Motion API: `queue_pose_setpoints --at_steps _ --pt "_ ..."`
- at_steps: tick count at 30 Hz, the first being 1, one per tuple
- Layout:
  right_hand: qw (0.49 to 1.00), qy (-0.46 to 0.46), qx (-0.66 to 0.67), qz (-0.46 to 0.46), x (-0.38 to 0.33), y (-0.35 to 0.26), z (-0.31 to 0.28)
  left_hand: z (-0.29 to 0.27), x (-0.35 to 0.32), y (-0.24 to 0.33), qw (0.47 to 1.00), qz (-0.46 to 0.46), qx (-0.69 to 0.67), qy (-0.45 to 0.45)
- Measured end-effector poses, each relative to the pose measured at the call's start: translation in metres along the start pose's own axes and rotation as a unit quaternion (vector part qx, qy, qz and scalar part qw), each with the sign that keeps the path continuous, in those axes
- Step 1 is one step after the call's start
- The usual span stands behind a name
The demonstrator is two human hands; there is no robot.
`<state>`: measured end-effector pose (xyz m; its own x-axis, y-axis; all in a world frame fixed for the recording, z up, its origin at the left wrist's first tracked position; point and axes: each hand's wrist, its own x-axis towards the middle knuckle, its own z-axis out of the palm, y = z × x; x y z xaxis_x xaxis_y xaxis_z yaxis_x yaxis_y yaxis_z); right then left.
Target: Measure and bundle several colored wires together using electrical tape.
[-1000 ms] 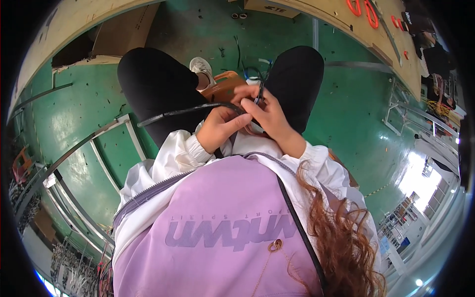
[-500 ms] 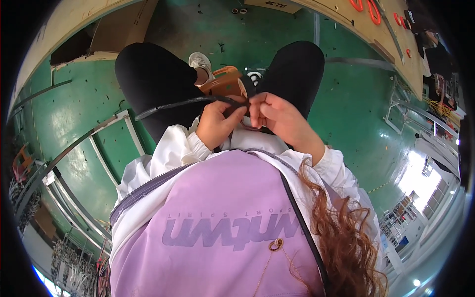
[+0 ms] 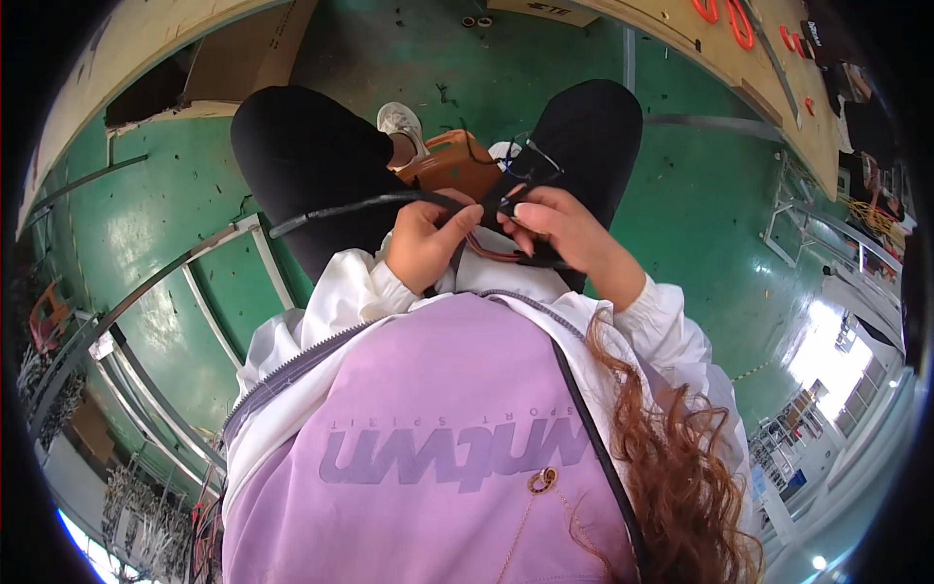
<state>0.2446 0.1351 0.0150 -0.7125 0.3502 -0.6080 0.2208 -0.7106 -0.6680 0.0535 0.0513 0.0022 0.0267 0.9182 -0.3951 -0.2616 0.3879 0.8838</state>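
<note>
In front of my lap, my left hand point(image 3: 426, 241) is closed round a black cable point(image 3: 360, 202), thumb on top. The sheathed length of the cable reaches out leftward over my left thigh. Close beside it, my right hand point(image 3: 562, 226) pinches a small black piece point(image 3: 506, 206), whose kind I cannot make out. Thin dark and pale wires point(image 3: 538, 156) stick up beyond the right fingers, over my right thigh. Below and between the hands, reddish-brown wires point(image 3: 494, 255) curve toward the right palm. The fingers partly hide where these wires meet the cable.
Beyond my hands, an orange-brown plastic object point(image 3: 455, 167) stands between my legs, beside a white shoe point(image 3: 400, 121). A wooden table edge point(image 3: 725, 73) curves across the far right, with red-handled tools point(image 3: 741, 27). A metal frame point(image 3: 199, 297) stands at left; a cardboard box point(image 3: 243, 54) lies far left.
My right hand has moved slightly right, widening the gap between the hands. The thin wires now show above the right fingers. My left hand keeps its hold on the cable.
</note>
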Motion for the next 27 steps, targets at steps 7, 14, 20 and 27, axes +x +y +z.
queue_pose_setpoints --at_steps 7,14,20,27 --pt "0.980 -0.064 0.168 -0.082 -0.003 0.003 0.009 -0.002 0.003 0.007 0.981 0.056 0.173 -0.060" --pt "0.960 0.220 0.102 -0.141 0.041 0.016 0.045 0.004 0.004 0.007 0.994 0.014 0.028 -0.100" --pt "0.985 0.049 0.046 -0.161 0.040 0.007 0.026 0.010 0.007 0.016 0.982 -0.090 -0.149 -0.065" --pt "0.979 0.068 -0.081 -0.172 0.011 0.005 0.010 0.005 0.001 0.019 0.984 -0.087 -0.140 -0.073"
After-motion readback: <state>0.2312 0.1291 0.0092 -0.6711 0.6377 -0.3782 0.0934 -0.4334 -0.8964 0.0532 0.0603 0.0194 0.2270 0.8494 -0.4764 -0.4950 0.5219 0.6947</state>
